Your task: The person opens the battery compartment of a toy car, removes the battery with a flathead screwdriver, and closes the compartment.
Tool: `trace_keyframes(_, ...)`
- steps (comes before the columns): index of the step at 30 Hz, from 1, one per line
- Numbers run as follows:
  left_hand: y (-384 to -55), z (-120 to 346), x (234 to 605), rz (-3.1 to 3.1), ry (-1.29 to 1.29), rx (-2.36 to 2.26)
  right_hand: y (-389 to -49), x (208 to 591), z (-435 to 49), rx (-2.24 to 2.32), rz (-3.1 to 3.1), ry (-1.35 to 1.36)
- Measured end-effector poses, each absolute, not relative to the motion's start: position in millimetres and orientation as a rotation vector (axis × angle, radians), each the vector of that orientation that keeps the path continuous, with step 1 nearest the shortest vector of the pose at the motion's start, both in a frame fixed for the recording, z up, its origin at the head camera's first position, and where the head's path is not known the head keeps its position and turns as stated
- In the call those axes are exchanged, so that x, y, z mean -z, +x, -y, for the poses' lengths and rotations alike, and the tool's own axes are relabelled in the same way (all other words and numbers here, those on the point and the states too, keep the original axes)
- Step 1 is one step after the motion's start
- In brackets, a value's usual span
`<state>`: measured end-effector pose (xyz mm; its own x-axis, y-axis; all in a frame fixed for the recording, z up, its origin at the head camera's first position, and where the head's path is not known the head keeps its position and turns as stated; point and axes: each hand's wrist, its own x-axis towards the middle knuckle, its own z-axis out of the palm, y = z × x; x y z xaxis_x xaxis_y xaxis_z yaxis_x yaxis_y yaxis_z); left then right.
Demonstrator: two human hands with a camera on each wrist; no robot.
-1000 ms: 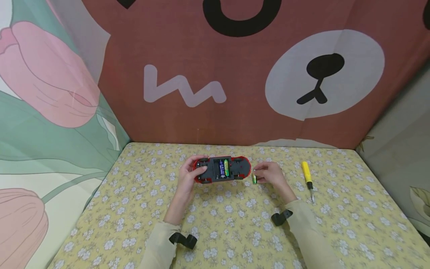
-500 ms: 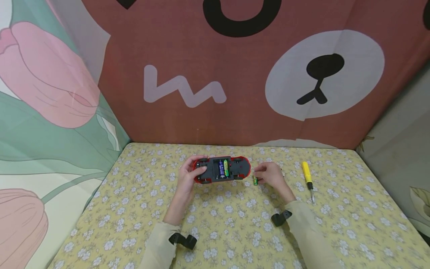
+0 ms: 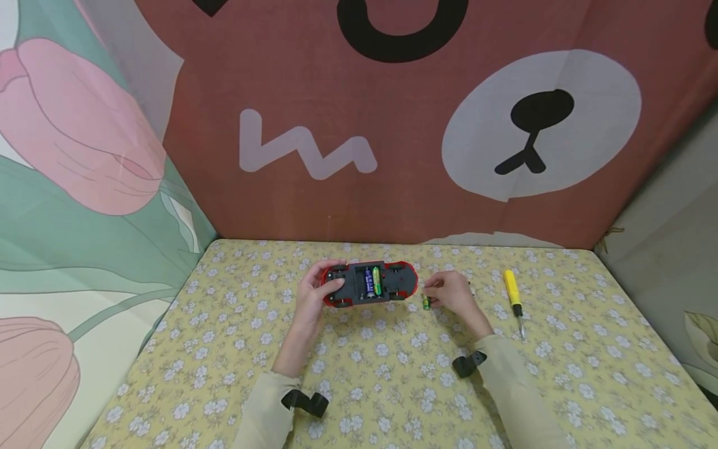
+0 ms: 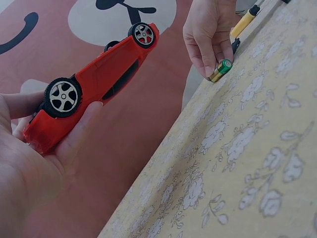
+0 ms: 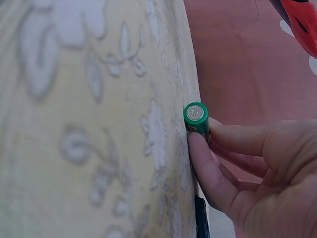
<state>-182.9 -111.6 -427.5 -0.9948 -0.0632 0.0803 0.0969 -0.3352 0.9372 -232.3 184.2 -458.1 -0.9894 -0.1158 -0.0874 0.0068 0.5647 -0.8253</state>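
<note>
Red toy car (image 4: pixel 94 79), gripped above the table (image 3: pixel 359 374) by the left hand (image 3: pixel 311 293), shows a blue battery (image 3: pixel 369 284) and green battery (image 3: pixel 377 282) inside; the right hand (image 3: pixel 453 293) pinches a loose battery (image 5: pixel 196 113), slightly lower than a second ago, suggesting setting down.

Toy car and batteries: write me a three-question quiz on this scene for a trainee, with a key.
1. Multiple choice: what does the right hand pinch?
a) the yellow screwdriver
b) a green battery
c) a car wheel

2. True or false: the yellow screwdriver lies nearer the right hand than the left hand.

3. Count: in the head view, how many batteries show inside the open compartment of the toy car?

Key: 1 b; 2 true; 3 two, a blue one and a green one.
</note>
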Motion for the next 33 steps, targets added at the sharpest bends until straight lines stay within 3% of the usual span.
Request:
trace_keyframes(8,-183.4,111.1,427.8,1.754,-0.055,2.487,-234.7,454.1,-190.7,1.427,-2.668,-0.049)
trace_keyframes(33,-183.2,112.7,428.3,1.77,-0.044,2.488,-220.4,387.7,-190.5,1.486,-2.912,-0.272)
